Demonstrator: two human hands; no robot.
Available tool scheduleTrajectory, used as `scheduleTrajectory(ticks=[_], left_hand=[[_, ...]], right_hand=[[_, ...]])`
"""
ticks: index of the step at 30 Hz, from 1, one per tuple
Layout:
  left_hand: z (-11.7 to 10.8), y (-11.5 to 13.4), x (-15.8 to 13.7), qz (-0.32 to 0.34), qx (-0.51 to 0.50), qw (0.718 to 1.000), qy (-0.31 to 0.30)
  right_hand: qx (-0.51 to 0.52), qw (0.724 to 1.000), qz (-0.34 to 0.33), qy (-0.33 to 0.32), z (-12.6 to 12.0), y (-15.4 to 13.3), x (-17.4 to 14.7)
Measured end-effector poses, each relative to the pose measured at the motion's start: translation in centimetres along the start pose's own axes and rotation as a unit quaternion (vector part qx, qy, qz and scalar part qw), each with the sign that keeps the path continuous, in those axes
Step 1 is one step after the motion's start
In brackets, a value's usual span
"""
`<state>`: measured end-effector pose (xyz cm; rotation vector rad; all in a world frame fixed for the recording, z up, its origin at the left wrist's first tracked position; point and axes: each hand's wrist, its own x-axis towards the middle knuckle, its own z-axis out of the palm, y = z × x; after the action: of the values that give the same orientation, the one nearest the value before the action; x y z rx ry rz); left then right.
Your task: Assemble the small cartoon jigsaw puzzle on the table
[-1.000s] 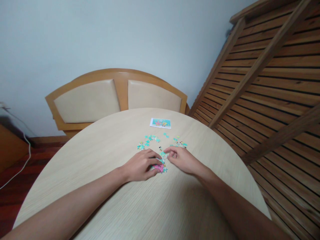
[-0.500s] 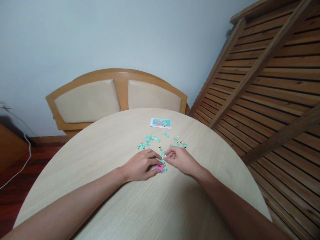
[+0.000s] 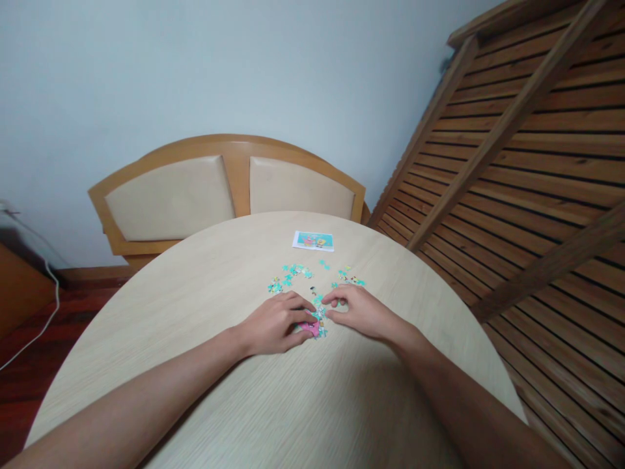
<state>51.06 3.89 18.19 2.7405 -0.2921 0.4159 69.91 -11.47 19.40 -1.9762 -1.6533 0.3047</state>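
Note:
A partly joined jigsaw puzzle (image 3: 320,324), pink and turquoise, lies flat on the round table. My left hand (image 3: 282,322) rests at its left side, thumb and fingertips holding the pink part down and covering some of it. On the other side my right hand (image 3: 360,309) hovers close to the puzzle's right edge. Its thumb and fingers are apart, and no piece shows between them. Beyond the hands lie loose puzzle pieces in a left group (image 3: 297,270) and a right group (image 3: 349,278), the latter partly hidden by my right hand.
A small picture card (image 3: 314,241) with turquoise and pink print lies towards the table's far edge. The pale wooden table (image 3: 205,384) has a rounded rim. Behind it stands a padded wooden backrest (image 3: 170,195), and a slatted wooden frame (image 3: 527,150) leans at the right.
My right hand's thumb and fingers have parted from their pinch, and the hand has shifted slightly right. My left hand stays where it was on the puzzle.

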Motion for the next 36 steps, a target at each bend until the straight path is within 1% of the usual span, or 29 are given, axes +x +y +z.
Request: scheduleTrajectory(ticks=[3, 12, 19, 26, 30, 33, 36], left_hand=[[0.0, 0.0, 0.0, 0.004, -0.002, 1.0, 0.003], [0.1, 0.0, 0.1, 0.008, 0.004, 1.0, -0.001], [0.1, 0.0, 0.0, 0.004, 0.005, 1.0, -0.001], [0.2, -0.2, 0.0, 0.015, -0.009, 1.0, 0.003], [0.2, -0.1, 0.0, 0.012, -0.017, 1.0, 0.004], [-0.1, -0.3, -0.1, -0.003, -0.008, 1.0, 0.01], [-0.5, -1.0, -0.3, -0.049, 0.025, 0.998, 0.042]], right_hand=[[-0.016, 1.0, -0.017, -0.007, 0.2, 0.1, 0.0], [-0.056, 0.998, -0.027, -0.001, 0.1, 0.0, -0.1], [-0.07, 0.996, -0.06, -0.015, 0.0, 0.1, -0.3], [-0.122, 0.987, -0.097, -0.025, -0.3, -0.1, -0.4], [-0.104, 0.99, -0.084, -0.031, -0.4, 0.0, -0.3], [-0.082, 0.993, -0.08, -0.018, -0.4, 0.3, -0.2], [-0.074, 0.992, -0.099, 0.014, -0.2, 0.6, -0.1]])
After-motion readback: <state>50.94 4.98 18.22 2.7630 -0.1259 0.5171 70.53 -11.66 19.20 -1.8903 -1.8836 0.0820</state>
